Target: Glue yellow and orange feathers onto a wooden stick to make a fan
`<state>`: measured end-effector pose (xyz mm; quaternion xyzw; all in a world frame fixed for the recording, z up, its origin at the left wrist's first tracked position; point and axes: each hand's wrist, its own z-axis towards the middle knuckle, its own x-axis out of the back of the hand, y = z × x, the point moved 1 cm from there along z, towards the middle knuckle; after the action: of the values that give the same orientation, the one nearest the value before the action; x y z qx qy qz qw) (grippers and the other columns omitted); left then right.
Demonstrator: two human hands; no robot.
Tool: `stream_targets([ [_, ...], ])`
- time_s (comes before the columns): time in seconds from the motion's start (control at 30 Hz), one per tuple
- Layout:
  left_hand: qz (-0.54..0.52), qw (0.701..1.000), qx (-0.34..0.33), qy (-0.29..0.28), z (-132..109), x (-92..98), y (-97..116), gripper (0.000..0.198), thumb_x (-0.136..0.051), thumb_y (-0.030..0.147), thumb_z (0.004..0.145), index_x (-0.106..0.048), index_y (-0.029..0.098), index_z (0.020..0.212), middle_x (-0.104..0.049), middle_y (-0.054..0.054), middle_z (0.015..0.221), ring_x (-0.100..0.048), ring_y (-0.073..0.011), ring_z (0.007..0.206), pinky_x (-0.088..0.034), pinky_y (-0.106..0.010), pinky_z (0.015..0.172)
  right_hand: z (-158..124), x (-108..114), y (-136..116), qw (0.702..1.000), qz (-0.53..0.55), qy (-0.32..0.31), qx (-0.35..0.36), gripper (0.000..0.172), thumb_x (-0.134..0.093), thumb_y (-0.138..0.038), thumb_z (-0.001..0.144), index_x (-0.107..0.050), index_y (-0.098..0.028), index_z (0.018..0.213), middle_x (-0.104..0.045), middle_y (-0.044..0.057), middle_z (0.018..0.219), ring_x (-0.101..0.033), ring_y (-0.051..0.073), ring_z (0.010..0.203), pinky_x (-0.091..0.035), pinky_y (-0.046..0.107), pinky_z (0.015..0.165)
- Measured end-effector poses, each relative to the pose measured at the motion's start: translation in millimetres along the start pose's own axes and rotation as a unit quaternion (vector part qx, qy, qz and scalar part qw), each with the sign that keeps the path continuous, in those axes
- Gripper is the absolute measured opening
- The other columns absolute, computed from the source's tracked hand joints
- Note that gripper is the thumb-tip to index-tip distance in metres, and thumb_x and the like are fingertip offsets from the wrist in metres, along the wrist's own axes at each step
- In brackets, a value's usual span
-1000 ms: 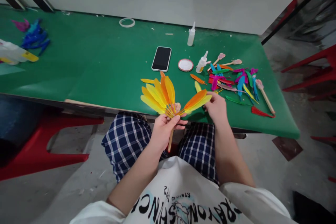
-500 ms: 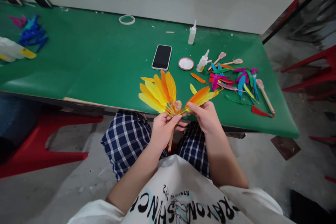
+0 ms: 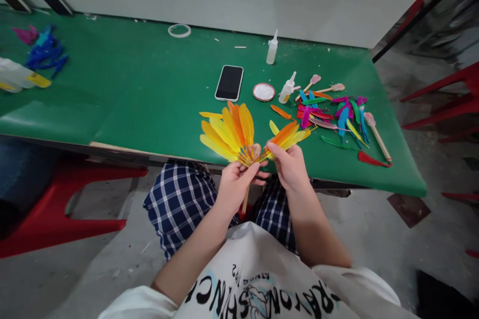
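A fan of yellow and orange feathers spreads from the head of a wooden stick, above my lap at the table's front edge. My left hand is closed around the base of this feather fan, where the quills meet the stick. With thumb and fingers, my right hand pinches an orange feather on the right side of the fan, close to its quill. Yellow feathers lie right beside it. A pinkish lump at the stick's head shows between the two feather groups; the fingers partly hide the quills.
On the green table lie a phone, a round lid with white stuff, two glue bottles, loose coloured feathers and several sticks with pinkish heads. Blue feathers lie far left. A red stool stands at left.
The feather fan has tilted slightly and shifted a little to the right. My right hand keeps its pinch on the orange feather, and the left hand keeps its hold.
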<state>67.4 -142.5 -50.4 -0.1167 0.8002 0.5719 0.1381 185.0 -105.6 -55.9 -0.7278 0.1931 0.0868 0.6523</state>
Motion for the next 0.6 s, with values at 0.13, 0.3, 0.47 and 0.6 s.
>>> stream_targets([
  [0.13, -0.015, 1.0, 0.009, 0.003, 3.0, -1.5, -0.5, 0.024, -0.063, 0.028, 0.073, -0.061, 0.01, 0.088, -0.07, -0.009, 0.087, -0.066, -0.0133, 0.062, -0.054, -0.021, 0.052, 4.4, -2.1, -1.0, 1.0, 0.019, 0.014, 0.01, 0.011, -0.068, -0.024, 0.064, -0.062, -0.017, 0.071, -0.06, -0.002, 0.068, -0.054, 0.009, 0.064, -0.045, 0.023, 0.065],
  [0.3, -0.019, 0.999, 0.025, 0.002, 10.0, -2.6, -1.0, 0.024, -0.064, 0.027, 0.072, -0.062, 0.01, 0.088, -0.07, -0.007, 0.084, -0.065, -0.0127, 0.062, -0.054, -0.021, 0.052, 11.8, -1.6, -0.9, 0.999, 0.029, 0.032, 0.011, 0.013, -0.068, -0.024, 0.064, -0.061, -0.017, 0.071, -0.06, -0.002, 0.068, -0.054, 0.009, 0.064, -0.045, 0.024, 0.065],
  [0.47, -0.013, 0.999, 0.042, 0.023, 18.5, -3.2, -0.1, 0.025, -0.065, 0.027, 0.07, -0.062, 0.012, 0.09, -0.069, -0.006, 0.082, -0.065, -0.0129, 0.065, -0.054, -0.021, 0.052, 27.0, 3.2, -2.5, 0.995, 0.075, 0.06, 0.016, 0.015, -0.069, -0.024, 0.064, -0.059, -0.017, 0.073, -0.058, -0.004, 0.066, -0.054, 0.008, 0.06, -0.045, 0.023, 0.061],
  [0.6, 0.0, 0.998, 0.045, 0.035, 25.1, -4.7, 2.7, 0.025, -0.065, 0.029, 0.069, -0.062, 0.013, 0.088, -0.068, -0.004, 0.079, -0.064, -0.0125, 0.066, -0.054, -0.022, 0.053, 40.9, 6.2, -4.4, 0.993, 0.089, 0.078, 0.023, 0.017, -0.069, -0.026, 0.064, -0.058, -0.018, 0.074, -0.058, -0.005, 0.064, -0.054, 0.008, 0.059, -0.044, 0.021, 0.059],
])
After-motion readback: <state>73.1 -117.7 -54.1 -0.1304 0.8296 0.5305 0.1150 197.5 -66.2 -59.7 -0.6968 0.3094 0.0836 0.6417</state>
